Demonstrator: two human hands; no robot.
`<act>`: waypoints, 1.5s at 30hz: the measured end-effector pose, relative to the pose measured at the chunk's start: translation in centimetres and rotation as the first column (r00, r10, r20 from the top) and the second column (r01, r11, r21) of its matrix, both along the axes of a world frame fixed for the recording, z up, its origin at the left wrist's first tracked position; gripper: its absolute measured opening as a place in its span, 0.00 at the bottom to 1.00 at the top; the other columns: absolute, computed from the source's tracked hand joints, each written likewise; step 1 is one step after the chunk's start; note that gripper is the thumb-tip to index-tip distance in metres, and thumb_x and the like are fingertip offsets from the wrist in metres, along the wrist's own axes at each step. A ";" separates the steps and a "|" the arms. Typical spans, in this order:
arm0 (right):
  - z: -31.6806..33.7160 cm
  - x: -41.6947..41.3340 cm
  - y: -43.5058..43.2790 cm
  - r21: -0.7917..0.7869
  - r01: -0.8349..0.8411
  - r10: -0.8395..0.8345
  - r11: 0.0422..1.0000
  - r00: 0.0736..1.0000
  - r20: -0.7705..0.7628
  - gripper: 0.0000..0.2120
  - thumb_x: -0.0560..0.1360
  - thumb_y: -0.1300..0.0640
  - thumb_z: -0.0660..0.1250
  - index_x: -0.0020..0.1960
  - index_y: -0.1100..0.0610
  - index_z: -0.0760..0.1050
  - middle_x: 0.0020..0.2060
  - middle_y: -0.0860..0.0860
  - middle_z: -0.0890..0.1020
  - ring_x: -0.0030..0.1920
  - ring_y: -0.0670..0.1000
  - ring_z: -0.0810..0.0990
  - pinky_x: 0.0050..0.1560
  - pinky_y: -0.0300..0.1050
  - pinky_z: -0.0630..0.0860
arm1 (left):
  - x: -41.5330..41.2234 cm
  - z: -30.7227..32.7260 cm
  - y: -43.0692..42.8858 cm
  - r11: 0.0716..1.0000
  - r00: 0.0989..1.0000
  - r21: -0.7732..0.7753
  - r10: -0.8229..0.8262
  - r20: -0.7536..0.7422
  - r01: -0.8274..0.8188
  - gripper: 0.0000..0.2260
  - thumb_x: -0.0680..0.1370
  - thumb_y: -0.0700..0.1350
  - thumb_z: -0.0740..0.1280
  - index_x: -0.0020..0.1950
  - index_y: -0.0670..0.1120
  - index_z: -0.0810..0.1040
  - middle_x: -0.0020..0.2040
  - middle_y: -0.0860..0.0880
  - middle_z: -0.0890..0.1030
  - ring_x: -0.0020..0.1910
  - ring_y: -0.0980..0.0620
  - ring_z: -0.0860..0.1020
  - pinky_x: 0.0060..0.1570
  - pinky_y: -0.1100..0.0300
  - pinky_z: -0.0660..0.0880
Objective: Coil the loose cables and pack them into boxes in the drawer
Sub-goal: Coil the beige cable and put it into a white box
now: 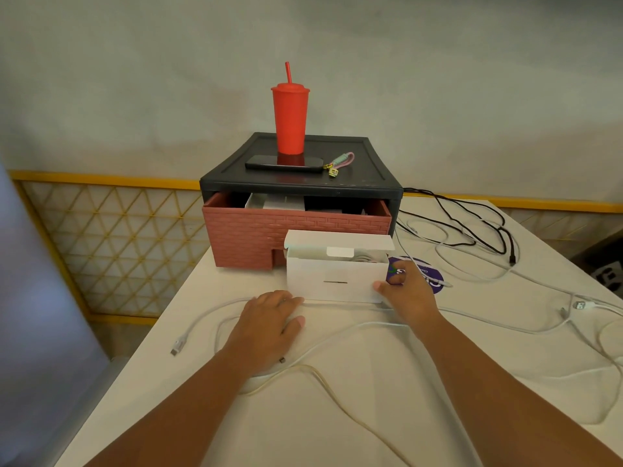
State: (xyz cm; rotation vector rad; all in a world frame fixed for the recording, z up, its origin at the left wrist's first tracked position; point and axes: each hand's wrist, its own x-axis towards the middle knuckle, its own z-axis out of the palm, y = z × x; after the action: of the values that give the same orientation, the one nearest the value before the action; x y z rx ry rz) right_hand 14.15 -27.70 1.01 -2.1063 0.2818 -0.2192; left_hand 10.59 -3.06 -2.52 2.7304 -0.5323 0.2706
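A white box (pixel 333 278) stands on the table in front of the open pink drawer (pixel 256 230), its lid flap up and a coiled white cable (pixel 365 257) inside. My right hand (pixel 406 291) grips the box's right end, thumb on the front face. My left hand (pixel 269 318) lies flat on the table just left of the box, fingers apart, resting on a loose white cable (pixel 209 315). More white cables (pixel 539 328) and a black cable (pixel 472 227) lie loose on the right. White boxes (pixel 276 202) sit inside the drawer.
The black drawer unit (pixel 371 176) carries a red tumbler with straw (pixel 290 119), a dark phone (pixel 283 163) and a small keychain (pixel 338 163). A purple round sticker (pixel 428 274) lies right of the box. The table's left edge (pixel 135 352) drops off beside a yellow lattice panel (pixel 118 244).
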 end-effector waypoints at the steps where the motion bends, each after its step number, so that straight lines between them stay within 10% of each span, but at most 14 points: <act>1: 0.2 -0.3 0.0 -0.003 0.007 -0.007 1.000 1.000 0.001 0.25 0.72 0.55 0.70 0.65 0.56 0.65 0.52 0.53 0.77 0.49 0.51 0.73 0.47 0.41 0.65 | -0.2 0.2 0.0 0.999 1.000 -0.040 -0.001 0.006 0.002 0.35 0.70 0.63 0.39 0.69 0.51 0.69 0.66 0.52 0.71 0.66 0.52 0.66 0.68 0.52 0.61; 11: 0.5 -8.8 3.0 -0.411 -0.360 0.354 0.838 0.930 -0.093 0.14 0.74 0.48 0.66 0.58 0.50 0.74 0.59 0.49 0.72 0.60 0.51 0.71 0.60 0.41 0.65 | -4.8 1.7 0.2 0.938 0.998 -0.346 -0.050 -0.034 0.035 0.20 0.69 0.60 0.60 0.55 0.53 0.78 0.52 0.61 0.74 0.53 0.59 0.72 0.49 0.74 0.65; 18: 0.0 -14.3 5.8 -0.549 -0.565 0.519 0.616 0.815 -0.257 0.09 0.76 0.51 0.61 0.38 0.49 0.65 0.42 0.47 0.68 0.46 0.50 0.70 0.42 0.42 0.64 | -7.8 0.4 1.0 0.971 0.995 -0.215 -0.100 0.016 0.101 0.23 0.69 0.60 0.55 0.55 0.52 0.79 0.49 0.62 0.75 0.51 0.60 0.71 0.48 0.75 0.63; 27: 3.2 -17.3 3.0 -0.333 -0.382 0.432 0.862 0.898 0.086 0.14 0.78 0.57 0.60 0.36 0.45 0.64 0.29 0.47 0.72 0.30 0.44 0.68 0.33 0.37 0.64 | -9.4 1.2 2.3 0.953 0.978 -0.295 -0.007 0.207 0.070 0.21 0.74 0.54 0.50 0.45 0.47 0.80 0.40 0.56 0.79 0.42 0.52 0.73 0.52 0.64 0.66; 30: 3.9 -18.0 1.9 -0.316 -0.320 0.379 0.893 0.914 0.144 0.14 0.77 0.56 0.62 0.35 0.44 0.64 0.27 0.47 0.72 0.30 0.44 0.68 0.33 0.38 0.64 | -9.4 1.8 2.3 0.955 0.938 -0.292 0.064 0.341 0.041 0.15 0.76 0.50 0.52 0.42 0.48 0.77 0.39 0.54 0.79 0.51 0.57 0.73 0.64 0.49 0.59; 36: 4.2 -19.2 0.2 -0.278 -0.299 0.337 0.913 0.936 0.099 0.13 0.78 0.55 0.62 0.35 0.45 0.67 0.24 0.41 0.72 0.28 0.41 0.68 0.29 0.35 0.63 | -9.8 2.7 2.9 0.970 0.966 -0.239 0.108 0.235 -0.050 0.27 0.75 0.58 0.44 0.48 0.44 0.78 0.46 0.55 0.76 0.63 0.60 0.62 0.69 0.55 0.48; 41: 4.0 -19.8 -0.6 -0.344 -0.258 0.312 0.903 0.944 0.108 0.13 0.78 0.56 0.61 0.35 0.46 0.67 0.28 0.32 0.74 0.31 0.37 0.71 0.31 0.34 0.66 | -11.5 4.0 2.1 0.854 0.998 -0.517 0.070 0.010 -0.054 0.18 0.77 0.57 0.54 0.39 0.47 0.75 0.35 0.55 0.80 0.42 0.61 0.76 0.42 0.67 0.69; 45: 3.2 -20.2 -1.2 -0.387 -0.232 0.290 0.892 0.952 0.098 0.14 0.78 0.55 0.61 0.35 0.45 0.66 0.28 0.35 0.74 0.31 0.40 0.70 0.30 0.36 0.63 | -12.4 4.7 1.5 0.640 0.988 -0.755 0.052 -0.145 -0.144 0.13 0.71 0.58 0.57 0.33 0.53 0.73 0.26 0.55 0.74 0.28 0.59 0.71 0.45 0.58 0.73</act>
State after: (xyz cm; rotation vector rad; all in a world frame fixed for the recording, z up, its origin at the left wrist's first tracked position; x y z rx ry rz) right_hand -6.01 -28.92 4.23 -2.4585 -0.1528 -0.2891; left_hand -1.78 -1.57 2.18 1.9107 -0.1590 0.2866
